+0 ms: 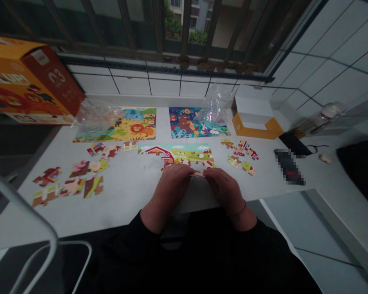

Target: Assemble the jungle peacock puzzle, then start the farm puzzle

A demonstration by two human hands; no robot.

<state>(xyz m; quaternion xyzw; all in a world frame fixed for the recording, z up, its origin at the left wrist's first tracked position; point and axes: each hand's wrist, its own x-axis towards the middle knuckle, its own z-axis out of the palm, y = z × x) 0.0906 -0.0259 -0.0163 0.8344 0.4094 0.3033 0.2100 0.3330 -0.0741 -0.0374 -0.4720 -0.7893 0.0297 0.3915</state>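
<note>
My left hand [175, 179] and my right hand [222, 183] meet near the counter's front, both closed on one puzzle piece [198, 174] held between their fingertips. Just beyond them lies a partly joined farm puzzle [187, 153] with a red barn, green field and sheep. Its lower edge is partly hidden by my hands. Loose puzzle pieces [76, 185] are spread to the left, and a smaller group of loose pieces [239, 155] lies to the right.
Behind are a lion puzzle [141, 126] and a dark blue animal puzzle [184, 122], with clear plastic bags [216, 104] over parts. An orange box [30, 81] stands far left, an open box [257, 126] at back right. A blurred dark object [290, 167] lies right.
</note>
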